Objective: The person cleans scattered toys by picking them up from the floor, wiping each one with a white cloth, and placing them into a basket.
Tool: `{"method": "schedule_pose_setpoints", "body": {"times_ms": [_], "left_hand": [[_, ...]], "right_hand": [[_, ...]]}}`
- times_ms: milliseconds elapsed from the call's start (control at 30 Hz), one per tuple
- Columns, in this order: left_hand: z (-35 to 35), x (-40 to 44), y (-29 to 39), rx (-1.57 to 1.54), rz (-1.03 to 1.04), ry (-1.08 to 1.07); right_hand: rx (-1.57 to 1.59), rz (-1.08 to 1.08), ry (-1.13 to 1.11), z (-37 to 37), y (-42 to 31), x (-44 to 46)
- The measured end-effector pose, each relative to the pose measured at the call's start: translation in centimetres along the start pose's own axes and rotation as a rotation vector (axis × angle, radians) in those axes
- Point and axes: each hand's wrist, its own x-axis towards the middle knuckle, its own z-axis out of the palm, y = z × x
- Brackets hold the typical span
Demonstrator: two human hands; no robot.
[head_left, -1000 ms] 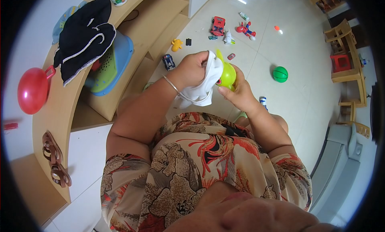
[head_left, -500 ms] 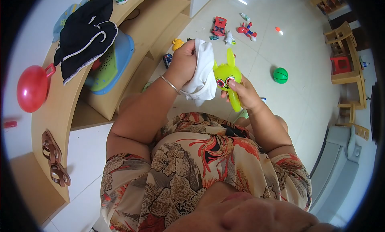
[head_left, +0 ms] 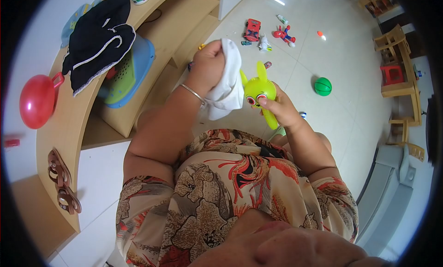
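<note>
My left hand (head_left: 210,69) is closed on a white cloth (head_left: 227,89), which hangs in folds from the fist. My right hand (head_left: 282,109) grips a yellow-green toy rabbit (head_left: 259,90) with long ears and big round red-rimmed eyes. The thumb presses on its face near one eye; some fingers are hidden behind it. The rabbit tilts, ears up, just right of the cloth, and one ear comes close to the cloth's edge.
Toys lie on the tiled floor: a red car (head_left: 252,30), a red-and-blue figure (head_left: 283,35), a white toy (head_left: 264,44) and a green ball (head_left: 323,86). Along the left, a curved wooden shelf (head_left: 85,114) bears black clothing (head_left: 99,45) and sandals (head_left: 64,181). A grey sofa (head_left: 385,193) stands right.
My left hand and the white cloth have shifted slightly up and left, and the cloth hangs differently. The rabbit has dipped a little lower and to the left in my right hand.
</note>
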Motion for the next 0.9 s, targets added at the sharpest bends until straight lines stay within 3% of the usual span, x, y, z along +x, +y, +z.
{"method": "schedule_pose_setpoints", "body": {"times_ms": [67,200,300,400,500,567,633,667,733,833,900], "left_hand": [[-0.4,0.1,0.7,-0.203,-0.103,0.024],[-0.2,-0.5,1.1,-0.259,-0.142,0.016],[0.1,-0.8,1.1,-0.142,-0.127,-0.066],[0.8,-1.1,-0.4,-0.036,-0.083,-0.367],[1.7,-1.6,-1.0,0.030,-0.013,-0.401],[1.8,-1.7,-0.5,0.036,0.021,-0.370],[1.6,-1.8,0.8,0.355,0.046,-0.211],[1.4,-1.3,0.3,0.354,0.046,-0.210],[0.7,0.0,-1.0,0.139,-0.026,0.005],[-0.6,0.4,0.2,-0.112,-0.096,-0.031],[-1.1,0.3,0.2,-0.067,-0.115,-0.100]], "right_hand": [[0.129,-0.013,-0.016,-0.2,0.1,0.0],[0.206,-0.047,-0.085,-0.4,-0.2,0.1],[0.286,-0.025,-0.104,-1.1,0.7,0.2],[0.368,0.019,-0.132,-1.4,1.0,0.2],[0.431,0.047,-0.163,-1.3,1.7,0.4],[0.503,0.074,-0.141,-1.1,2.1,0.6],[0.550,0.075,-0.176,-1.1,2.0,0.7],[0.597,0.075,-0.212,-1.1,1.8,0.8],[0.594,0.059,-0.193,-0.8,1.4,0.2],[0.598,0.031,-0.179,-1.2,1.5,0.1],[0.608,0.021,-0.181,-1.5,1.6,0.0]]}}
